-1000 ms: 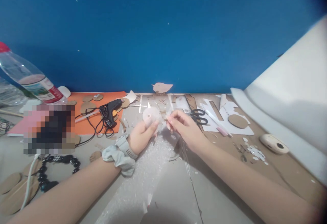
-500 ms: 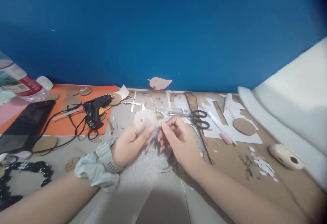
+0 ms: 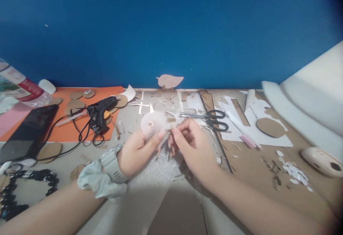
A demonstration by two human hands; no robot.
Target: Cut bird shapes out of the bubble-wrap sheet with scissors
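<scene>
My left hand [image 3: 140,149] is closed round a pale pink bird cutout [image 3: 152,122], thumb pressed on its front. The cutout has a small round eye and a pointed pale beak that points up. Close to the cutout's right side, my right hand [image 3: 191,145] pinches a small pale and brown piece [image 3: 170,125], partly hidden by the fingertips; I cannot tell what it is. Below the hands lies crumpled clear plastic [image 3: 158,169]. Just beyond my right hand rest black-handled scissors [image 3: 214,119]. A second pink bird cutout [image 3: 170,81] stands on brown bits against the blue wall.
Left are a black glue gun [image 3: 100,113] with its cord, an orange sheet [image 3: 63,126], cardboard discs [image 3: 75,106], a phone [image 3: 29,131], a bottle [image 3: 24,88] and a beaded bracelet [image 3: 29,174]. Right are cut white paper [image 3: 276,140], a pink-and-white pen [image 3: 242,129] and white paper dots [image 3: 294,172].
The view has shifted slightly, so things on the right appear farther right. Both hands keep their grip, and a little more of the bird cutout shows between them.
</scene>
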